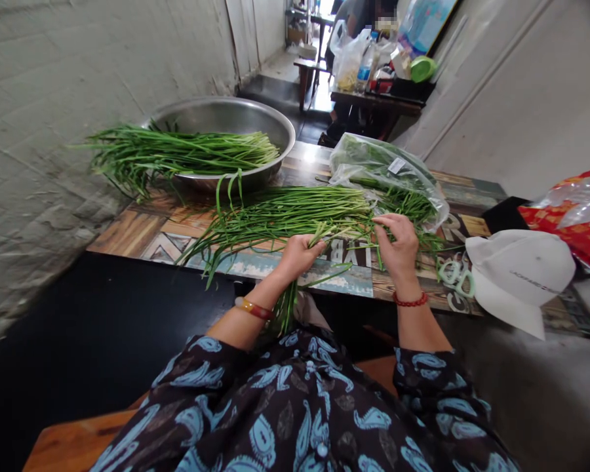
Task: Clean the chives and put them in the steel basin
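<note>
My left hand [299, 255] is closed round a small bunch of green stalks [286, 305], whose leafy ends hang down past the table's front edge. To its right, my right hand [398, 241] is raised over the table with thumb and fingertips pressed together; whatever lies between them is too small to make out. Just beyond my hands, a pile of long green stalks [295, 206] lies across the table, cut ends toward the right. Behind it at the left, a large metal bowl [216, 111] holds more greens [191, 152], their leaves hanging over its rim.
A clear plastic bag [386, 164] of greens lies behind my right hand. Green-handled scissors [456, 276], a white cap [524, 269] and a red-and-clear package [577, 216] are at the right. A person [356, 16] sits beyond a cluttered back table [373, 101].
</note>
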A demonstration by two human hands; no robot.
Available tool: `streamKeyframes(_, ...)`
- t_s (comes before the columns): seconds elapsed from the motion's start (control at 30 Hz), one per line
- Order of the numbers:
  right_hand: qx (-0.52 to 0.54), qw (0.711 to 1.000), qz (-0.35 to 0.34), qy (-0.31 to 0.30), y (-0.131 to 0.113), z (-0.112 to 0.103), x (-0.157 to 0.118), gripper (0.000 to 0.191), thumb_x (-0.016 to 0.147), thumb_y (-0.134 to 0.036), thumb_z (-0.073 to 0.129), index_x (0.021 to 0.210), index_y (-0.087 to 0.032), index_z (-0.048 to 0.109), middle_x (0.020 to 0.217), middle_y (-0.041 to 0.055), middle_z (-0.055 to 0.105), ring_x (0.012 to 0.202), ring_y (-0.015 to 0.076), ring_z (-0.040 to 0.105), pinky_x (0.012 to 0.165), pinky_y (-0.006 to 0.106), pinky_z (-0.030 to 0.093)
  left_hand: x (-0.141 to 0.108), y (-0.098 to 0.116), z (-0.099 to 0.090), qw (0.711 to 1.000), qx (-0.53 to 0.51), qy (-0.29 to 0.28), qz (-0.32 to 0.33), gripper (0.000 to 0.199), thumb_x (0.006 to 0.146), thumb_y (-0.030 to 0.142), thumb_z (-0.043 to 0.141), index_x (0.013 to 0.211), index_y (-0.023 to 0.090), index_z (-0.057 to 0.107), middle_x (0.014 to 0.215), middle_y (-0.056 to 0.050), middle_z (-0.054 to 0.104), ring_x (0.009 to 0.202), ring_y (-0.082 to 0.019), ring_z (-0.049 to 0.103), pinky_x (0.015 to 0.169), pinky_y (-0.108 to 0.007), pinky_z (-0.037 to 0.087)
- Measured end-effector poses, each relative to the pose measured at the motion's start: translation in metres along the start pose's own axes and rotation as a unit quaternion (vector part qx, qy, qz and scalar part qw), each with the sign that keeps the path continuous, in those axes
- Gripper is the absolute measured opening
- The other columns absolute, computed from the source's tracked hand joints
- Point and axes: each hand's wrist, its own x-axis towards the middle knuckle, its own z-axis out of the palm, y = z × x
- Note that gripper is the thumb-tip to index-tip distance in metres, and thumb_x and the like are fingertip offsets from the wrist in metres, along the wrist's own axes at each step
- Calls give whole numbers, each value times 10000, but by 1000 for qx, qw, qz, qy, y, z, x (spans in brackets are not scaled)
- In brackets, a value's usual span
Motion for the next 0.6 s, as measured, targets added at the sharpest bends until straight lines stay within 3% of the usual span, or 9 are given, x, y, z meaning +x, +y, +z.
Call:
streamKeyframes(0.13,51,995,-59,-65,-35,15,2,155,937,-297,589,995,-296,732,1040,50,719,1022,230,644,965,441,481,1,0,-1,1000,2,-13,9,370,814,399,560,540,169,467,544,29,370,576,-106,346,554,-247,229)
streamKeyframes(0.23,37,990,-86,-101,-44,21,3,167,926,-306,615,1051,-308,726,1109,43,723,1099,247,614,1004,455,439,1,0,-1,1000,-5,-27,12,352,809,376,563,540,163,484,545,30,386,576,-104,349,553,-243,236)
streamKeyframes(0.37,-10,983,-103,-151,-37,27,4,204,894,-329,667,1089,-285,713,1132,44,734,1140,280,592,1007,469,394,1,1,-2,999,-18,-31,10,333,803,347,573,540,155,510,540,36,390,572,-99,353,556,-240,249)
streamKeyframes(0.6,64,986,-51,-142,-19,40,-6,167,879,-399,688,828,-245,730,841,31,758,862,226,666,846,397,481,0,1,-4,996,-80,-21,-23,324,791,339,639,554,138,549,535,46,393,542,-78,326,531,-227,245)
